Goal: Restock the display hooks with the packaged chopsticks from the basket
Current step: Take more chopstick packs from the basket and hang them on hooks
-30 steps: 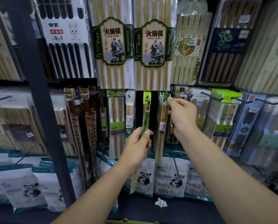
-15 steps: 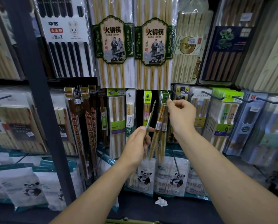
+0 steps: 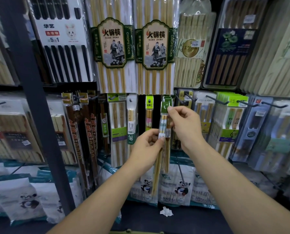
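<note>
Head view: a pack (image 3: pixel 163 125) was being hung, header pinched by right hand (image 3: pixel 183 125), middle by left hand (image 3: pixel 149 146); threading onto the hook seemed next

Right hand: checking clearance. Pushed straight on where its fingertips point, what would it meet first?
Likely the green header card of the slim chopstick pack that the right hand pinches; depth is unclear.

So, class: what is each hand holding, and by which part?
Both hold one slim chopstick pack: right hand pinches its green header, left hand grips mid-pack.
</note>
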